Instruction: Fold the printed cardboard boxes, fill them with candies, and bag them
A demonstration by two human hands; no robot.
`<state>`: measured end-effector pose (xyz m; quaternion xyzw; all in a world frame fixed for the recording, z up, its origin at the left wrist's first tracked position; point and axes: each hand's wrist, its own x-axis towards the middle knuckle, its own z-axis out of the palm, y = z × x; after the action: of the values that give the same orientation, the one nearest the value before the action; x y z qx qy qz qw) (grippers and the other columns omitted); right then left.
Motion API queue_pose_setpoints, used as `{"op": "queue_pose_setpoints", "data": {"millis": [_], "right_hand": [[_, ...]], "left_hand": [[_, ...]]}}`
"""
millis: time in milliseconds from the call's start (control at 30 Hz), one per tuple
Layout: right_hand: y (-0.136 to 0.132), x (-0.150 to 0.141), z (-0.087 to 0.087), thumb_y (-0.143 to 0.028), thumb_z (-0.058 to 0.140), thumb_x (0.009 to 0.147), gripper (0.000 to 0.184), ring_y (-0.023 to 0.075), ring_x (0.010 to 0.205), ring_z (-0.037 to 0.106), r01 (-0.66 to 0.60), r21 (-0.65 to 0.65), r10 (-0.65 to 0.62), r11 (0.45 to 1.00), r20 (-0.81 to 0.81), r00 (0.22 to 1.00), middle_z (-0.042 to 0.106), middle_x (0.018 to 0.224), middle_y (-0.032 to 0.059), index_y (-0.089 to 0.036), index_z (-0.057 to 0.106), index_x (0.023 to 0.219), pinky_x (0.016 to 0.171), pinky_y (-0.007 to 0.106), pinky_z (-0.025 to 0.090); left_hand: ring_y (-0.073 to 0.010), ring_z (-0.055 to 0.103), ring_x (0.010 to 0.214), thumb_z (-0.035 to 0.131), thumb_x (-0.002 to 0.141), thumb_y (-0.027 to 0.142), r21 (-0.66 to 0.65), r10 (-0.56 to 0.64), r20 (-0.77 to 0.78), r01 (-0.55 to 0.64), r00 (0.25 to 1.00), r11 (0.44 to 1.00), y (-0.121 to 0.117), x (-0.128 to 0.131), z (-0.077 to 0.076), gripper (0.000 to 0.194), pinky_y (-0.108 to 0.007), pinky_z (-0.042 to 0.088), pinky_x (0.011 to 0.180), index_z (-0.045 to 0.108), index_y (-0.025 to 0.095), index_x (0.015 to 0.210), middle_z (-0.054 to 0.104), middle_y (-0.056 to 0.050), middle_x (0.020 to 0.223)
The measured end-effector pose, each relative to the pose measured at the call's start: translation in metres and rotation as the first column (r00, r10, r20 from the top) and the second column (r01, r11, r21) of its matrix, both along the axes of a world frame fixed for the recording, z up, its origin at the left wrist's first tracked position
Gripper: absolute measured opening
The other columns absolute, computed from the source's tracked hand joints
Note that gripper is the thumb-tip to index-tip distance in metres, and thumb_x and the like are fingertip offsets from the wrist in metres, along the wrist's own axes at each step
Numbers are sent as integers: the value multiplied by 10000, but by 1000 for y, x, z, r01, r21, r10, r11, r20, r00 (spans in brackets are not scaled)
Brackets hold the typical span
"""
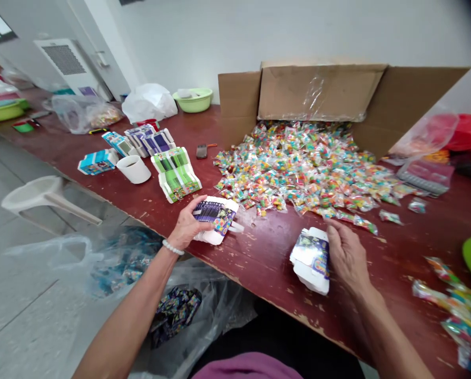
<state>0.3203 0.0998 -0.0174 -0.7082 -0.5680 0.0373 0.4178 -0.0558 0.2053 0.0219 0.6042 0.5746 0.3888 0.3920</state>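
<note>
My left hand (190, 223), with a beaded bracelet at the wrist, grips a stack of flattened purple-and-white cartons (222, 217). A loose white strip (236, 227) sticks out from this stack's right side. On the right, my right hand (348, 252) is closed at the right edge of a smaller bunch of similar cartons (308, 258), low over the table; some of its fingers are hidden. Beyond both hands spreads a large heap of wrapped candies (291, 168). A banded green-and-white carton stack (177, 173) lies to the left of my left hand.
An opened cardboard box (322, 92) stands behind the candies. A white cup (134, 169), blue cartons (98, 161) and a small dark device (201, 151) sit at left. More wrapped candies (452, 305) lie at right. Plastic bags (176, 310) and a white stool (41, 195) are below the table.
</note>
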Motion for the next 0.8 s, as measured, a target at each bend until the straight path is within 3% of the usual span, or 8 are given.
{"op": "queue_pose_setpoints", "data": {"millis": [100,167,233,300,367,467,567,800], "right_hand": [[2,-34,33,-412,454,978,364,298,1109,592,-92,137,53,986,269,962,696,1171,143,-176,648,1176,984,464,405],[6,-74,54,-348,513,967,303,289,1103,580,-252,-22,241,967,386,891,686,1216,109,-218,624,1217,942,448,413],[13,-118,67,-336,609,905,365,332,1098,570,-327,-270,417,906,427,803,666,1244,136,-204,600,1245,887,469,425],[23,-154,70,-302,646,877,361,355,1077,578,-329,-444,510,833,388,768,669,1200,165,-171,600,1210,857,476,436],[32,-177,64,-184,546,928,207,338,1034,612,-320,-531,548,784,353,758,691,1110,169,-149,623,1116,845,465,442],[35,-185,53,-88,413,966,247,283,967,652,-334,-562,575,757,330,749,698,1048,161,-139,613,1102,807,399,466],[22,-181,48,-114,400,975,243,255,933,658,-360,-577,605,733,313,732,695,1023,141,-143,600,1110,787,357,483],[-62,-174,48,-75,445,903,180,264,846,627,-443,-539,654,716,298,695,655,905,123,-145,597,969,794,392,498]], "left_hand": [[-268,616,1068,826,508,185,12,-44,-46,45,998,999,1,2,-1,844,-385,484,969,598,185,1321,665,-65,1188],[-272,619,1064,825,508,184,-4,-69,-49,69,996,998,4,3,-3,850,-404,481,978,593,188,1326,664,-69,1184],[-271,633,1039,823,505,182,-24,-95,-35,94,995,995,6,4,-4,857,-409,495,962,589,189,1329,671,-73,1173],[-266,649,1010,823,504,184,-40,-116,-21,115,993,993,8,4,-4,843,-402,513,935,601,194,1317,684,-72,1151],[-264,658,993,830,494,186,-49,-129,-17,128,991,991,9,4,-3,828,-394,522,919,622,202,1295,694,-67,1130],[-270,660,986,848,459,180,-77,-132,-6,131,991,988,11,3,1,811,-389,528,902,662,209,1248,704,-60,1096],[-269,673,916,855,450,194,-135,-126,30,128,992,982,16,0,5,786,-378,554,813,679,197,1217,714,-64,1053],[-218,688,776,905,386,214,-287,-97,196,152,976,946,37,-12,7,855,-299,560,626,668,188,1207,715,-89,1100]]}}
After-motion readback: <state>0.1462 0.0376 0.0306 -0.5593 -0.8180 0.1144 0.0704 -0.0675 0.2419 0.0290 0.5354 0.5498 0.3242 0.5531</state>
